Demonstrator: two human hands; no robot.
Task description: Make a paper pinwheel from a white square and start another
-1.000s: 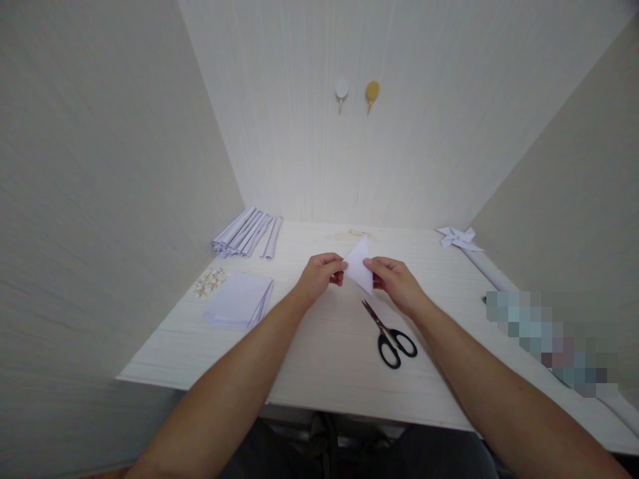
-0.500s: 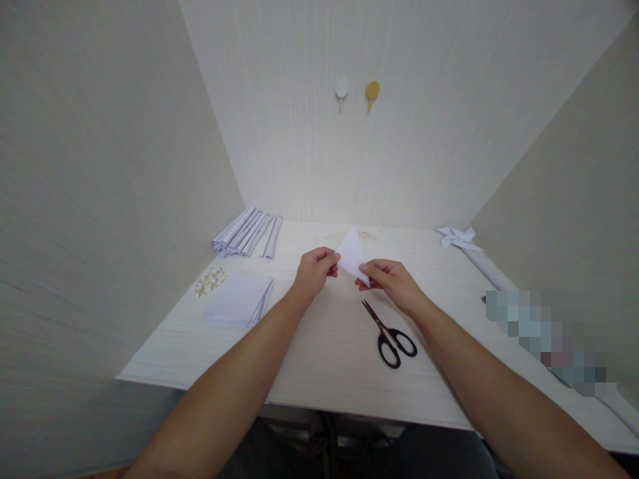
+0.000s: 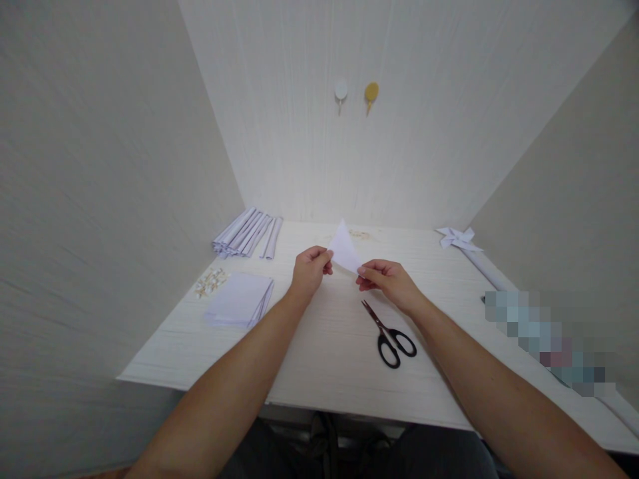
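Note:
A small white sheet of paper, folded into a triangle, is held up above the table between both hands. My left hand pinches its left corner between thumb and fingers. At the lower right corner, my right hand grips the paper the same way. Scissors with black handles lie on the table just below my right hand, their tips pointing away from me. Left of my left forearm rests a stack of white paper sheets.
Rolled paper tubes lie at the back left, with small white and gold pins nearby. A paper pinwheel lies at the back right. A white and a yellow hook are on the back wall. A pixelated item lies along the right wall.
The paper triangle has shifted slightly left and tilted, its tip now farther left. My left hand has moved a little to the left; my right hand stays nearly in place.

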